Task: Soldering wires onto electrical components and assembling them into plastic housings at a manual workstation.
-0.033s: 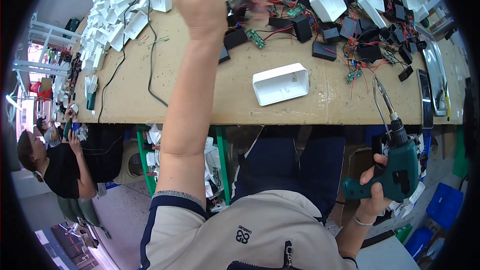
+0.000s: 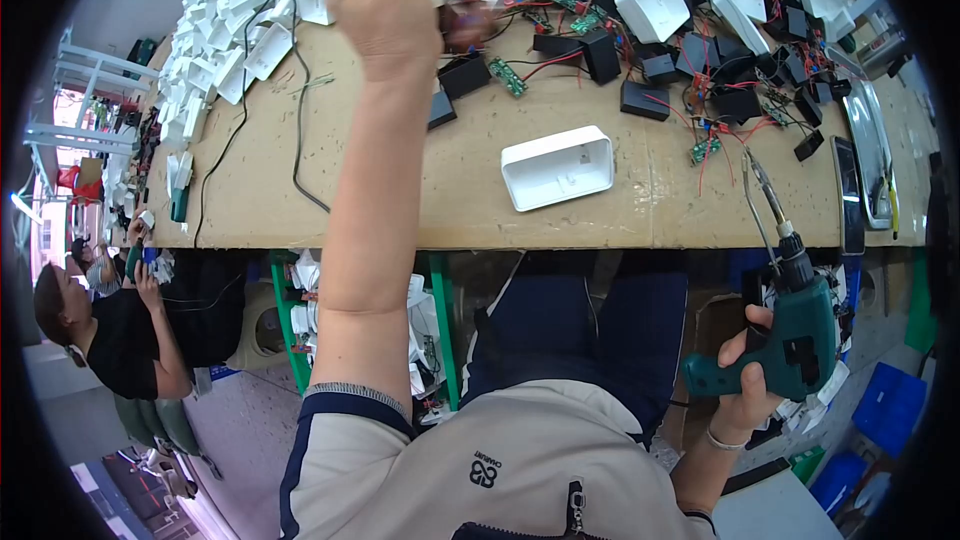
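Note:
My left hand (image 2: 385, 15) reaches over the far part of the table, its fingers closed and partly cut off by the top edge. Beside it is a blurred dark and reddish part (image 2: 467, 22); whether it hangs from my fingers I cannot tell. Low at the right, my right hand (image 2: 750, 380) grips a green pistol-shaped soldering gun (image 2: 815, 340) by its handle. Its metal tip and thin feed tube point up over the table edge. A white plastic housing (image 2: 558, 170), hollow side showing, lies on the table between my hands.
White housings (image 2: 215, 50) are heaped at the far left. Black boxes (image 2: 645, 100), green circuit boards (image 2: 507, 77) and red wires cover the far right. A black cable (image 2: 298, 120) crosses the left side. A phone (image 2: 849, 195) lies by a metal tray (image 2: 875, 155). Another person (image 2: 130, 330) sits at left.
My left hand has shifted slightly left, and the blurred part beside it has swung lower and left. My right hand keeps its hold on the soldering gun.

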Demonstrator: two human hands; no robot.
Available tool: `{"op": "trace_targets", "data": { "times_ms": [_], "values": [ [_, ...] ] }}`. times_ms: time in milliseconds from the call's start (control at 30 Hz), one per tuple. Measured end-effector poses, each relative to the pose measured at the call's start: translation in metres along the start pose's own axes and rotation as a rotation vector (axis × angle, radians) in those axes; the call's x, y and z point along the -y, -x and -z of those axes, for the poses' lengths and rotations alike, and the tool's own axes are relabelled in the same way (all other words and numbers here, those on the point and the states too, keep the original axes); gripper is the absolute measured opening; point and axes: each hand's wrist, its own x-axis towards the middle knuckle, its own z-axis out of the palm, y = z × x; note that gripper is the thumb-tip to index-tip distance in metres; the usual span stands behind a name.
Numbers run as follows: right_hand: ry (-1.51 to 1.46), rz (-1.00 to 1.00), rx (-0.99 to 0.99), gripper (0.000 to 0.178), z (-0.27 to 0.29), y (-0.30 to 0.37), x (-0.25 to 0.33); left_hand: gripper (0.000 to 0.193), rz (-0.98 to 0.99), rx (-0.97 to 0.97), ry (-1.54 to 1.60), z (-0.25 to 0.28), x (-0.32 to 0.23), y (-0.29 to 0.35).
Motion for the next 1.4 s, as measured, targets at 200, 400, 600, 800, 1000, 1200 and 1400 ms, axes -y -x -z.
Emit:
{"op": "trace_targets", "data": {
  "times_ms": [200,400,600,800,1000,1200,1400],
  "values": [
    [-0.115,-0.009,0.054,0.061,-0.007,-0.008,-0.004,0.011,-0.386,0.105,-0.217,0.023,-0.035,-0.012],
    [-0.151,0.005,0.091,0.063,-0.017,-0.012,-0.005,0.011,-0.252,0.369,-0.463,0.03,-0.036,-0.021],
    [-0.274,-0.055,0.11,0.064,-0.022,-0.012,-0.004,0.01,-0.318,0.21,0.113,0.057,-0.095,-0.056],
    [-0.583,-0.165,0.159,0.063,-0.047,-0.024,-0.017,0.014,-0.164,0.426,-0.005,0.087,-0.137,-0.004],
    [-0.641,-0.307,0.308,0.059,-0.093,-0.048,-0.034,0.011,-0.019,0.815,-0.739,0.065,-0.1,0.119],
    [-0.713,-0.407,0.208,0.056,-0.117,-0.056,-0.041,0.011,0.072,0.648,-0.64,0.057,-0.059,0.162],
    [-0.651,-0.389,0.282,0.06,-0.112,-0.058,-0.045,0.009,0.118,0.633,-0.611,0.048,-0.05,0.177]
  ]
}}
